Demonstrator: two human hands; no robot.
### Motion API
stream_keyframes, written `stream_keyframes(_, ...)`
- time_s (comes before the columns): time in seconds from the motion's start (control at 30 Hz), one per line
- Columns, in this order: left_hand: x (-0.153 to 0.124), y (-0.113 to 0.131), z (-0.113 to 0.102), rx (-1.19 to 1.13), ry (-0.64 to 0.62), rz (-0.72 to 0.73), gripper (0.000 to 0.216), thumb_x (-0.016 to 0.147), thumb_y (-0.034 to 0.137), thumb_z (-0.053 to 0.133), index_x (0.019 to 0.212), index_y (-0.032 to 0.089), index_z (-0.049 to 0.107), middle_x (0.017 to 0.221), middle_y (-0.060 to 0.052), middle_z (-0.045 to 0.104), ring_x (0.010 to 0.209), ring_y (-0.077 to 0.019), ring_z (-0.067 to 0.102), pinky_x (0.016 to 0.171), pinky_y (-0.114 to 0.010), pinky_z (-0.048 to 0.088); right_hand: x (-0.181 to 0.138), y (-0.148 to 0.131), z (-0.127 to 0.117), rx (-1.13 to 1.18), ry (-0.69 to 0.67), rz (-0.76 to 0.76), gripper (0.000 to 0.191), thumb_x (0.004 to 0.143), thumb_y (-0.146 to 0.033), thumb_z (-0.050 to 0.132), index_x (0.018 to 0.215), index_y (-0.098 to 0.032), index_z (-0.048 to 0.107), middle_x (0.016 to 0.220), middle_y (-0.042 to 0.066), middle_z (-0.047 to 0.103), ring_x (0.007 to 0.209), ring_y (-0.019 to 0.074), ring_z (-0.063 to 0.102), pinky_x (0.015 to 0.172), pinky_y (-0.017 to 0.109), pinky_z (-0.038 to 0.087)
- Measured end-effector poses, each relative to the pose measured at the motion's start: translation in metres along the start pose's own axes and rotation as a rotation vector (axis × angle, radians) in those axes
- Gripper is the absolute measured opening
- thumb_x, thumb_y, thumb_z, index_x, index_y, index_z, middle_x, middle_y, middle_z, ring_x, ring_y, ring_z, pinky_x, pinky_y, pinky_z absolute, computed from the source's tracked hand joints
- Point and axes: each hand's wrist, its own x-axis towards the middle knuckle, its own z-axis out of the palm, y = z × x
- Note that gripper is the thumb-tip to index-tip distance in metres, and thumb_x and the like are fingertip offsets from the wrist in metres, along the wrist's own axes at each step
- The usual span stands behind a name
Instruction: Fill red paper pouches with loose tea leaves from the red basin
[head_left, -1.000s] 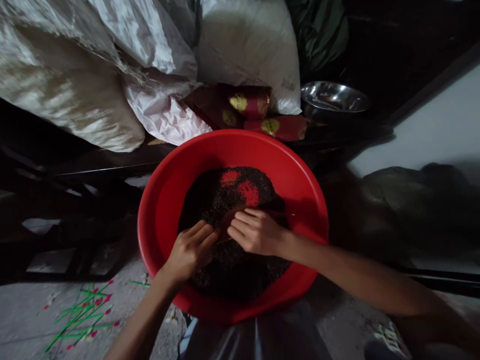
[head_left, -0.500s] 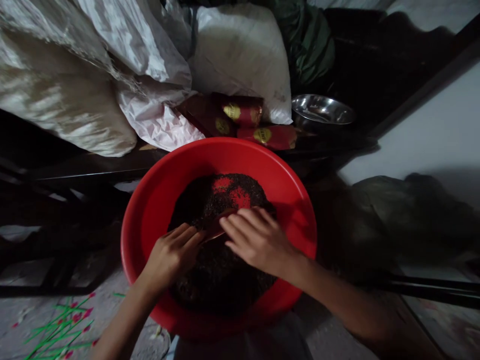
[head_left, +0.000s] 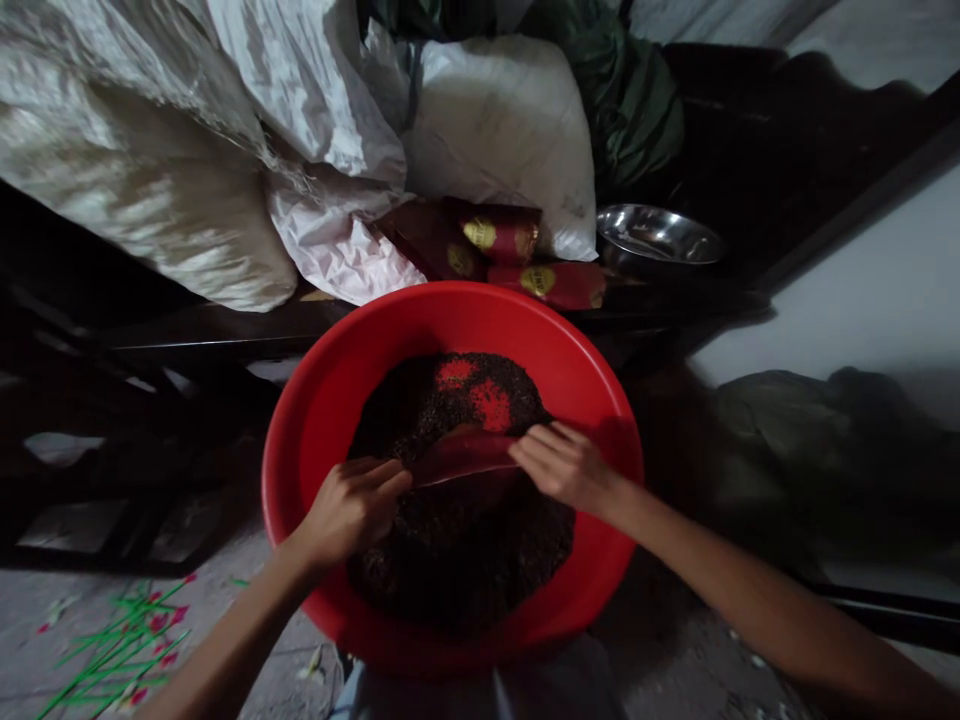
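A long dark-red packet is stretched level between my two hands. My left hand pinches its left end, and my right hand grips the right end with its fingers closed. Beneath them is a large red plastic basin, its bottom spread with a dark loose material like dried leaves. Two bare red patches of the basin floor show beyond the packet. Whether anything is inside the packet cannot be made out.
Behind the basin, a dark bench holds bulging white sacks, several red packets with yellow labels and a shiny metal bowl. Green sticks with pink tips lie on the floor at lower left.
My right hand has moved right from over the packet to its right end, so more of the packet shows. The left hand still holds the left end. The view has shifted slightly.
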Motion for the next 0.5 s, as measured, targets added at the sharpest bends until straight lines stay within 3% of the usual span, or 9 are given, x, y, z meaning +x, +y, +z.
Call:
stream_keyframes(0.07,-0.015,-0.007,0.003,-0.045,0.032,-0.061,0.026,0.093,0.004,0.041,0.084,0.02,0.058,0.068,0.001,0.057,0.054,-0.0128,0.05,0.052,-0.027,0.039,-0.034,0.033,-0.014,-0.045,-0.036,0.089,0.026,0.1,-0.005,0.052,0.092,-0.019,0.073,0.08,0.002,0.071,0.079,0.0154,0.063,0.074,0.03,0.045)
stream_keyframes(0.17,-0.035,-0.012,0.005,-0.064,0.064,-0.178,0.021,0.099,0.006,0.045,0.093,0.02,0.06,0.073,0.002,0.061,0.055,-0.01,0.054,0.052,-0.025,0.04,-0.061,0.059,-0.037,-0.128,-0.043,0.411,0.032,0.102,-0.015,0.053,0.074,-0.021,0.068,0.066,0.001,0.062,0.063,0.016,0.057,0.065,0.032,0.044)
stream_keyframes(0.23,-0.038,-0.007,0.006,-0.084,0.08,-0.186,0.017,0.101,0.008,0.049,0.099,0.019,0.061,0.074,0.002,0.062,0.057,-0.0098,0.056,0.053,-0.024,0.041,-0.048,0.043,-0.046,-0.046,-0.047,0.538,0.026,0.104,-0.022,0.051,0.087,-0.021,0.071,0.079,0.005,0.07,0.075,0.0186,0.064,0.073,0.033,0.049)
stream_keyframes(0.3,-0.032,0.004,0.009,-0.114,0.135,-0.158,0.013,0.102,0.011,0.053,0.104,0.018,0.063,0.076,0.001,0.063,0.061,-0.0107,0.059,0.057,-0.023,0.044,-0.015,0.005,-0.042,0.134,-0.095,0.445,0.024,0.104,-0.036,0.057,0.116,-0.02,0.071,0.11,0.01,0.075,0.106,0.025,0.067,0.093,0.039,0.052)
stream_keyframes(0.33,-0.027,0.01,0.011,-0.136,0.171,-0.15,0.012,0.101,0.011,0.055,0.107,0.018,0.063,0.078,0.001,0.065,0.064,-0.0111,0.061,0.06,-0.023,0.047,0.006,-0.016,-0.035,0.166,-0.158,0.381,0.037,0.1,-0.045,0.062,0.126,-0.019,0.068,0.122,0.013,0.073,0.117,0.0295,0.063,0.099,0.044,0.05)
stream_keyframes(0.37,-0.024,0.015,0.012,-0.161,0.207,-0.158,0.013,0.101,0.012,0.057,0.11,0.017,0.064,0.08,0.0,0.067,0.068,-0.0113,0.063,0.064,-0.022,0.049,0.025,-0.034,-0.025,0.177,-0.218,0.331,0.037,0.098,-0.045,0.066,0.126,-0.019,0.069,0.121,0.012,0.073,0.117,0.0299,0.063,0.098,0.044,0.05)
stream_keyframes(0.43,-0.023,0.02,0.018,-0.21,0.256,-0.242,0.016,0.101,0.013,0.059,0.114,0.017,0.065,0.087,-0.002,0.071,0.075,-0.0116,0.068,0.07,-0.021,0.052,0.053,-0.052,-0.007,0.216,-0.196,0.315,0.012,0.098,-0.03,0.067,0.093,-0.02,0.073,0.092,0.006,0.074,0.089,0.0216,0.066,0.082,0.035,0.05)
stream_keyframes(0.5,-0.034,0.018,0.027,-0.205,0.271,-0.419,0.017,0.103,0.017,0.055,0.115,0.017,0.067,0.093,-0.004,0.073,0.083,-0.0132,0.071,0.075,-0.023,0.054,0.054,-0.045,-0.002,0.26,-0.102,0.437,0.032,0.1,-0.026,0.066,0.068,-0.02,0.064,0.069,0.001,0.066,0.067,0.015,0.059,0.066,0.03,0.044)
